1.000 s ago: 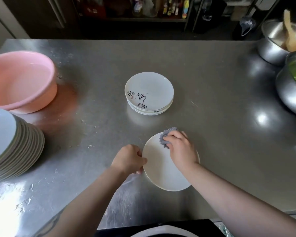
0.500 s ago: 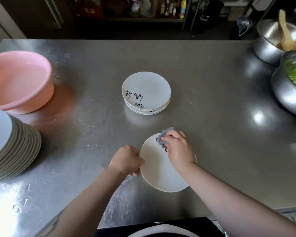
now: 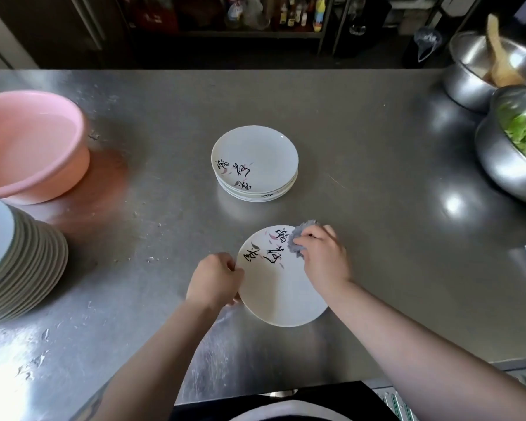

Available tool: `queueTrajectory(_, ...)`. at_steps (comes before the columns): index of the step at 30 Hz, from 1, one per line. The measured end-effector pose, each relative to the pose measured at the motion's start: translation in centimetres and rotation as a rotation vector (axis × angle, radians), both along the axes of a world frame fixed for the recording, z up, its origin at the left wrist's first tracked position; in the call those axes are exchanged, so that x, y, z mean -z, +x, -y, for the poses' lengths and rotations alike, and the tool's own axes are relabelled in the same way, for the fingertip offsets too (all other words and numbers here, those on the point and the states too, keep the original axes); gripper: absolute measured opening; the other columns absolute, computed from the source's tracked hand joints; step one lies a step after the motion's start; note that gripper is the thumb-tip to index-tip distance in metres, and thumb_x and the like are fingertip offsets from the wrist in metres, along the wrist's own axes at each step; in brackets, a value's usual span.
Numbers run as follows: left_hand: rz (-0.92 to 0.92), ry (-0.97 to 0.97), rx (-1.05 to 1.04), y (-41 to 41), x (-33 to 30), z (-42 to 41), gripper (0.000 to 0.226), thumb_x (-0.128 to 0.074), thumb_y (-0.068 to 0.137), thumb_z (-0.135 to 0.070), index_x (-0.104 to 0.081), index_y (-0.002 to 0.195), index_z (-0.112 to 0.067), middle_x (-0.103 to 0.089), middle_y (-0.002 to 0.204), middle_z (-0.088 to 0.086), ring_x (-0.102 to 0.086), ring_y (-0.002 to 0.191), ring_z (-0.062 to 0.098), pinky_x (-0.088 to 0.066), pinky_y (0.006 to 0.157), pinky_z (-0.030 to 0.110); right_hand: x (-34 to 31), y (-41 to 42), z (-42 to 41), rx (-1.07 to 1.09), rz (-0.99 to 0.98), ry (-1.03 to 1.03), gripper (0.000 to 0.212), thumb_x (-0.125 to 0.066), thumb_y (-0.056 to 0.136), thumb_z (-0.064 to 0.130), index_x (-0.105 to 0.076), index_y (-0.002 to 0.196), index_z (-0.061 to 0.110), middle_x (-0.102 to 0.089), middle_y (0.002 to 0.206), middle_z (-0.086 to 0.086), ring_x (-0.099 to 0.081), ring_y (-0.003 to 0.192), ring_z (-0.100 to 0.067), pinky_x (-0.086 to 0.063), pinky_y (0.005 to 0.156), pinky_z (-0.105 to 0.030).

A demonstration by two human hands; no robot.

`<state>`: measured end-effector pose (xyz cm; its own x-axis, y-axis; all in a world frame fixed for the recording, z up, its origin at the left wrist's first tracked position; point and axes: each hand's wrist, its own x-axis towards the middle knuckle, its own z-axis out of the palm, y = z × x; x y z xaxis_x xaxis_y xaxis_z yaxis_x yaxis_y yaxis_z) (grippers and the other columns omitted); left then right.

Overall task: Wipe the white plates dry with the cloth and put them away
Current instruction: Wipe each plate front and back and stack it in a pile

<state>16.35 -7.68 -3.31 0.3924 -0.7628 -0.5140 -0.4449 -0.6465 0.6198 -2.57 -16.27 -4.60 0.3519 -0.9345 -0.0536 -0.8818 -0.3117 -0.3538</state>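
A white plate [image 3: 278, 291] with black brush lettering sits tilted on the steel counter [image 3: 377, 183] in front of me. My left hand [image 3: 214, 279] grips its left rim. My right hand [image 3: 324, 258] holds a crumpled grey cloth [image 3: 299, 238] and presses it on the plate's far right edge. A short stack of the same lettered white plates [image 3: 254, 164] stands farther back at the counter's middle.
A pink basin [image 3: 28, 144] stands at the far left, with a tall stack of pale plates [image 3: 16, 262] in front of it. Two steel bowls at the right: one with greens [image 3: 510, 147], one with a wooden spatula [image 3: 480, 65]. Water spots lie near the front left.
The plate has turned in my hands, so its black lettering now shows at the top. My right hand with the cloth shifted slightly right along the rim.
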Motion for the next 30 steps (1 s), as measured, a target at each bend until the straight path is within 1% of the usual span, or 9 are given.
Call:
queueTrajectory(3, 0.180, -0.020, 0.062, 0.1, -0.2, 1.8, 0.025, -0.062, 0.083, -0.040, -0.063, 0.076, -0.016, -0.069, 0.060, -0.003, -0.067, 0.066, 0.022, -0.055, 0.064, 0.029, 0.0, 1.3, -0.5, -0.108, 0.144, 0.024, 0.029, -0.063, 0.079, -0.001, -0.076, 0.097, 0.019, -0.065, 0.108, 0.005, -0.053, 0.100, -0.025, -0.050, 0.073, -0.036)
queueTrajectory(6, 0.264, -0.079, 0.106, 0.1, -0.3, 4.3, 0.027, -0.066, 0.083, -0.044, -0.062, 0.072, -0.019, -0.064, 0.072, 0.000, -0.063, 0.077, 0.026, -0.045, 0.062, 0.028, 0.2, 2.3, -0.8, -0.213, 0.190, 0.007, 0.024, -0.066, 0.076, 0.001, -0.078, 0.089, 0.017, -0.069, 0.104, 0.002, -0.057, 0.100, -0.026, -0.050, 0.079, -0.033)
queueTrajectory(9, 0.170, -0.040, 0.100, 0.1, -0.2, 4.7, 0.027, -0.067, 0.083, -0.029, -0.057, 0.063, -0.015, -0.064, 0.060, 0.006, -0.067, 0.058, 0.027, -0.050, 0.055, 0.029, 0.4, 2.2, -0.5, -0.190, 0.125, -0.004, 0.023, -0.064, 0.079, 0.005, -0.076, 0.092, 0.019, -0.067, 0.107, 0.006, -0.055, 0.103, -0.022, -0.049, 0.079, -0.032)
queueTrajectory(11, 0.092, -0.047, 0.026, 0.2, 0.1, 4.0, 0.021, -0.064, 0.083, -0.020, -0.060, 0.067, -0.007, -0.064, 0.050, 0.009, -0.063, 0.041, 0.025, -0.052, 0.048, 0.028, 0.3, 1.5, 0.0, -0.115, 0.069, -0.013, 0.027, -0.062, 0.082, 0.007, -0.075, 0.101, 0.021, -0.064, 0.112, 0.008, -0.051, 0.106, -0.020, -0.047, 0.075, -0.029)
queueTrajectory(15, 0.001, -0.074, -0.157, 0.6, 0.3, 2.4, 0.018, -0.058, 0.088, -0.013, -0.062, 0.077, 0.001, -0.066, 0.052, 0.015, -0.062, 0.037, 0.026, -0.051, 0.038, 0.026, -0.3, -0.8, 0.7, -0.076, -0.116, 0.019, 0.031, -0.056, 0.089, 0.011, -0.068, 0.113, 0.027, -0.056, 0.120, 0.014, -0.041, 0.115, -0.012, -0.050, 0.076, -0.031)
queueTrajectory(19, -0.035, -0.090, -0.282, -0.1, 0.2, 1.3, 0.018, -0.058, 0.089, -0.012, -0.059, 0.079, 0.004, -0.067, 0.063, 0.019, -0.060, 0.035, 0.026, -0.048, 0.035, 0.025, -1.1, -2.2, -1.0, -0.087, -0.158, 0.066, 0.030, -0.056, 0.087, 0.013, -0.069, 0.110, 0.029, -0.057, 0.117, 0.014, -0.040, 0.112, -0.011, -0.049, 0.078, -0.030)
queueTrajectory(23, -0.076, -0.089, -0.338, -0.6, 0.3, 1.0, 0.017, -0.057, 0.089, -0.011, -0.058, 0.076, 0.000, -0.065, 0.061, 0.015, -0.058, 0.031, 0.023, -0.041, 0.031, 0.021, -1.6, -1.9, -5.5, -0.139, 0.046, 0.160, 0.031, -0.059, 0.082, 0.009, -0.074, 0.100, 0.030, -0.064, 0.112, 0.012, -0.049, 0.105, -0.016, -0.042, 0.087, -0.024)
queueTrajectory(26, -0.087, -0.099, -0.343, -0.8, 0.1, 0.7, 0.018, -0.057, 0.089, -0.009, -0.056, 0.073, -0.001, -0.063, 0.059, 0.015, -0.056, 0.029, 0.021, -0.040, 0.030, 0.020, -1.5, -0.5, -8.1, -0.160, 0.147, 0.178, 0.028, -0.059, 0.086, 0.014, -0.074, 0.103, 0.031, -0.066, 0.107, 0.010, -0.053, 0.101, -0.018, -0.042, 0.088, -0.024)
queueTrajectory(30, -0.161, -0.115, -0.320, -0.2, -0.1, -0.5, 0.016, -0.060, 0.091, -0.011, -0.060, 0.081, 0.001, -0.068, 0.067, 0.018, -0.067, 0.050, 0.032, -0.058, 0.049, 0.041, -2.5, -0.8, -7.1, -0.032, 0.354, 0.313, 0.030, -0.063, 0.083, 0.007, -0.076, 0.093, 0.032, -0.068, 0.097, 0.018, -0.058, 0.097, -0.004, -0.036, 0.082, -0.004)
